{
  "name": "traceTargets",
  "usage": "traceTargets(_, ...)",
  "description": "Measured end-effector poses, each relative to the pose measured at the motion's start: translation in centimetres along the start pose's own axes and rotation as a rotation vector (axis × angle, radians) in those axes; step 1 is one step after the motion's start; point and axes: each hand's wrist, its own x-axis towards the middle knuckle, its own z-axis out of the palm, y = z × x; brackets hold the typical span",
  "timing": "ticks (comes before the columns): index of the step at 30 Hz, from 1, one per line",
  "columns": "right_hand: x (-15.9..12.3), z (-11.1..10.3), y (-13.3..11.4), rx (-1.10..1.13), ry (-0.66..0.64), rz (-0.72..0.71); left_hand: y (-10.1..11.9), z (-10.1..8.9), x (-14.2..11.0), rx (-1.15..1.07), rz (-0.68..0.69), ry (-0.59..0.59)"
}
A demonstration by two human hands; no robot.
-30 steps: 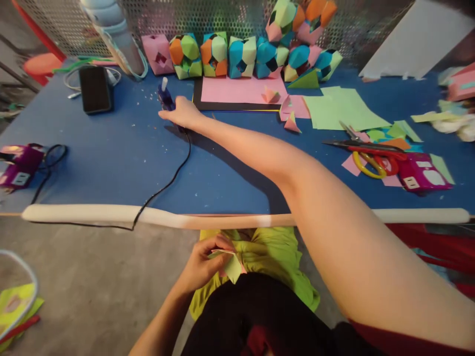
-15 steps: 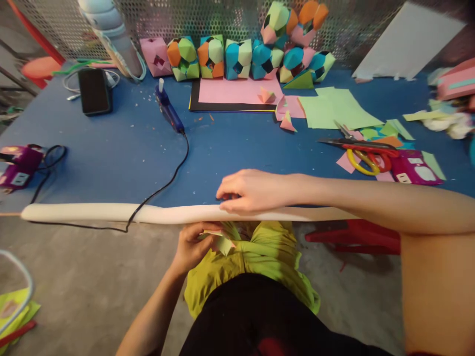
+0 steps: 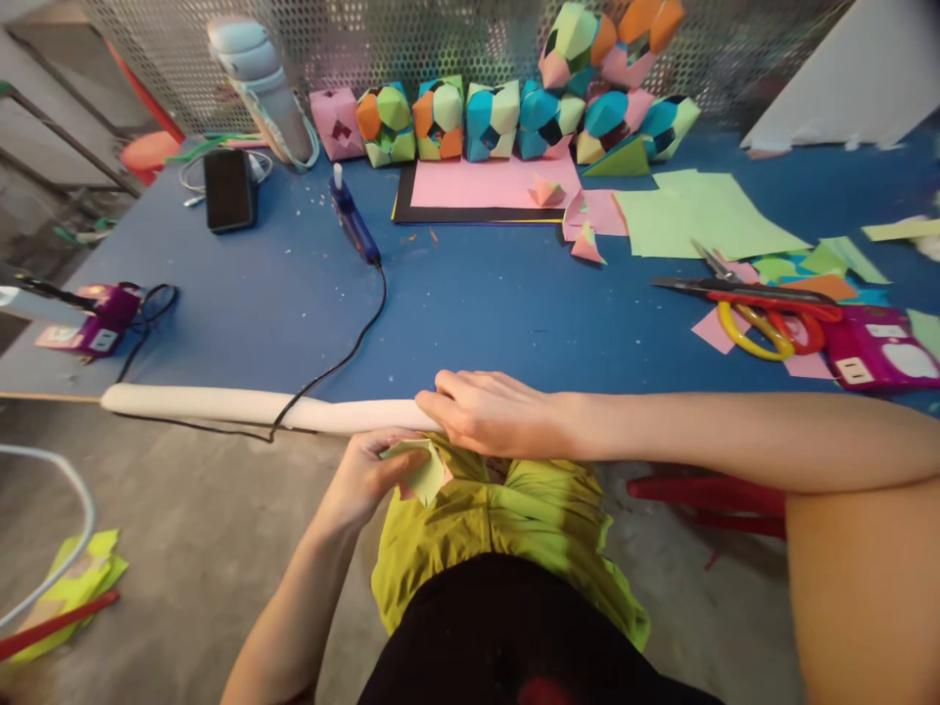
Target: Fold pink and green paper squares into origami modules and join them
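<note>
My left hand, below the table's front edge, is closed on a folded paper piece, light green with pink edges, held over my lap. Its thumb lies across the paper. My right hand lies over the white foam edge strip, just right of the paper. Its fingers are curled and pressed together; whatever they grip, if anything, is hidden under the hand.
A blue glue gun lies on the blue table, its cord crossing the foam strip. Paper polyhedra line the back beside a bottle and phone. Scissors, paper scraps and a purple power strip are on the right.
My right hand has moved down and its fingers have curled in near the paper. My left hand has turned the paper to show more of its green face. The camera view has shifted left.
</note>
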Motion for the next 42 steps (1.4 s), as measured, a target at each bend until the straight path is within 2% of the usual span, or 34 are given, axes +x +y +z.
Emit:
traceTargets(3, -0.5, 0.2, 0.1, -0.051, 0.083, -0.058, 1.0, 0.0, 0.2, -0.010, -0.038, -0.056)
traceTargets(5, -1.1, 0.4, -0.1, -0.124, 0.184, -0.087, 1.8, 0.1, 0.2, -0.039, -0.083, -0.048)
traceTargets(9, -1.8, 1.4, -1.3, -0.236, 0.453, -0.254, 2.5, 0.4, 0.3, -0.188, -0.147, 0.053)
traceTargets(12, -2.0, 2.1, -2.0, -0.215, 0.555, -0.308, 2.3, 0.5, 0.4, -0.260, -0.170, 0.139)
traceTargets(15, -3.3, 2.2, -2.7, -0.230, 0.526, -0.254, 2.1, 0.6, 0.5, -0.290, -0.177, 0.231)
traceTargets(19, -7.5, 2.7, -2.8, -0.276, 0.436, -0.195, 2.8, 1.2, 0.7, -0.255, -0.171, 0.285)
traceTargets(23, -10.9, 3.8, -0.7, -0.369, 0.467, 0.002, 3.0, 1.4, 0.9, -0.207, -0.134, 0.287)
traceTargets(26, -11.3, 4.1, 1.3, -0.323, 0.403, 0.112, 2.2, 0.8, 0.6, -0.126, -0.073, 0.247)
traceTargets(27, -11.2, 4.1, 1.7, -0.298, 0.366, 0.102, 1.9, 0.6, 0.4, -0.063, -0.057, 0.235)
traceTargets(29, -10.7, 3.9, 2.2, -0.240, 0.300, 0.109, 1.5, 0.5, -0.1, 0.108, -0.018, 0.163)
traceTargets(32, -10.1, 3.5, 2.2, -0.192, 0.255, 0.112, 2.8, 1.5, -0.6, 0.266, 0.197, -0.084)
traceTargets(35, -9.4, 3.1, 2.4, -0.175, 0.258, 0.069, 6.1, 4.2, 0.0, 0.376, 0.326, -0.408)
traceTargets(38, -8.3, 2.5, 3.5, -0.134, 0.276, 0.021, 9.7, 7.7, 2.0, 0.388, 0.464, -0.635)
traceTargets(40, -7.6, 2.0, 4.6, -0.071, 0.249, 0.001, 11.3, 9.7, 3.8, 0.438, 0.545, -0.710)
traceTargets(42, -7.2, 1.4, 5.8, 0.009, 0.199, 0.033, 12.2, 11.2, 5.6, 0.472, 0.557, -0.663)
